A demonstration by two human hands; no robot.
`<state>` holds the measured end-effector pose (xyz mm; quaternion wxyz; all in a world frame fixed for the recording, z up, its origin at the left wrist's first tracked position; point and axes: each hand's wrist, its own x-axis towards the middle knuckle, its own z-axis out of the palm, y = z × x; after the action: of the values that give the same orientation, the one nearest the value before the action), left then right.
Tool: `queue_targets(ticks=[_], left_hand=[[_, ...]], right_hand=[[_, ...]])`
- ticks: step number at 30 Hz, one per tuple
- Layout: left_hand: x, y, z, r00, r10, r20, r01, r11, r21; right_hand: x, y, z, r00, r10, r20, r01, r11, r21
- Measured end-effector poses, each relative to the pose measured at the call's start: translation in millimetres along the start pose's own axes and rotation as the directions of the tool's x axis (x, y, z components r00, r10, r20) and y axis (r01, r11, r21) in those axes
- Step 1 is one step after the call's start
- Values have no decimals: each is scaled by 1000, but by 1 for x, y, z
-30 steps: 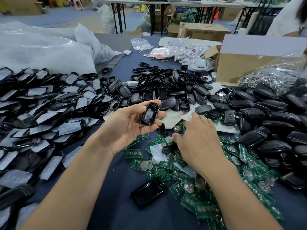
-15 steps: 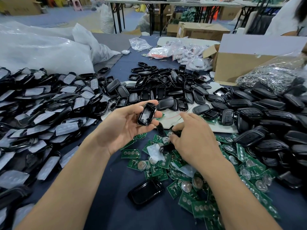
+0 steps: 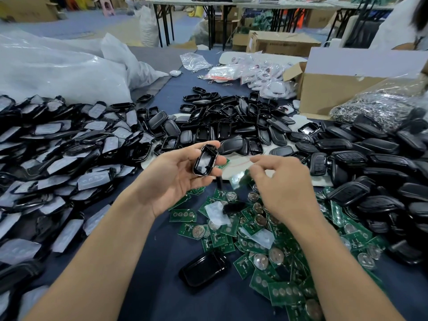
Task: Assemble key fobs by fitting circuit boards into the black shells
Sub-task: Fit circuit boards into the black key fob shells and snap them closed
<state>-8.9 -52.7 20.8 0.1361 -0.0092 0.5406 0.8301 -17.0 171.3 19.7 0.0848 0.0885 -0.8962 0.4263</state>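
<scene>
Left hand (image 3: 171, 181): palm up. Its fingers (image 3: 203, 178) and thumb were curled round one black shell (image 3: 205, 161), clamped on its long edges. The shell was held above the surface, tilted, with its open side toward the camera and a bright rim showing.

Right hand (image 3: 284, 191): back toward the camera, just right of the shell and not touching it. Its fingers (image 3: 261, 159) were drawn together at the tips on a small green-and-silver piece, motion-blurred and read as a circuit board (image 3: 239, 178). The exact grip could not be told.

Beneath both hands, loose circuit boards (image 3: 252, 249) lay scattered on the dark blue surface (image 3: 143, 269), several of them carrying round silver cells. A single glossy black casing (image 3: 203, 268) lay at the near left edge of that scatter.

Farther out:
- A far heap of black shells (image 3: 231, 126) lay beyond the hands.
- A right heap of closed black casings (image 3: 375, 158) lay beside the boards.
- A left heap of black parts covered in pale film (image 3: 58, 147) filled that side.
- A cardboard box (image 3: 335, 91) stood far right, with a clear bag of metal parts (image 3: 382, 107) against it.
- Large white plastic bags (image 3: 58, 68) lay far left.
</scene>
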Motion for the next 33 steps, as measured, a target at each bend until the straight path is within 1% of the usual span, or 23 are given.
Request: queue_targets(ticks=[2, 4, 6, 8, 12, 14, 16, 19, 24, 29, 31, 33], left_hand=[[1, 0, 1, 1000, -3, -8, 3, 999, 53], [1, -2, 4, 1000, -3, -14, 5, 997, 80], [2, -5, 8, 1000, -10, -6, 11, 997, 78], [1, -6, 12, 1000, -26, 12, 25, 997, 79], [0, -6, 17, 998, -54, 40, 48, 991, 127], [0, -7, 19, 999, -46, 24, 42, 991, 127], [1, -9, 19, 1000, -24, -17, 26, 992, 122], [3, -11, 18, 998, -3, -58, 10, 992, 122], [4, -11, 21, 992, 17, -126, 3, 988, 156], [4, -12, 24, 980, 15, -199, 19, 986, 168], [3, -11, 25, 986, -11, -167, 35, 989, 142], [0, -9, 24, 996, -25, -83, 34, 993, 117]], right_hand=[[1, 1, -1, 995, 48, -85, -38, 993, 114], [1, 0, 2, 990, 92, -105, -70, 977, 203], [-1, -3, 8, 987, 130, -98, -95, 950, 296], [-4, -8, 13, 987, 134, -87, -95, 930, 356], [-4, -10, 19, 989, 149, 5, -132, 860, 493], [-3, -8, 20, 985, 171, 34, -161, 820, 549], [-1, -8, 20, 981, 188, 51, -183, 803, 567], [0, -7, 20, 982, 179, 62, -183, 817, 547], [0, -6, 20, 994, 102, 26, -100, 844, 527], [-4, -8, 25, 999, 44, 10, -44, 895, 443], [-4, -8, 26, 999, 49, -5, -42, 903, 428], [-3, -7, 25, 997, 71, -16, -57, 895, 443]])
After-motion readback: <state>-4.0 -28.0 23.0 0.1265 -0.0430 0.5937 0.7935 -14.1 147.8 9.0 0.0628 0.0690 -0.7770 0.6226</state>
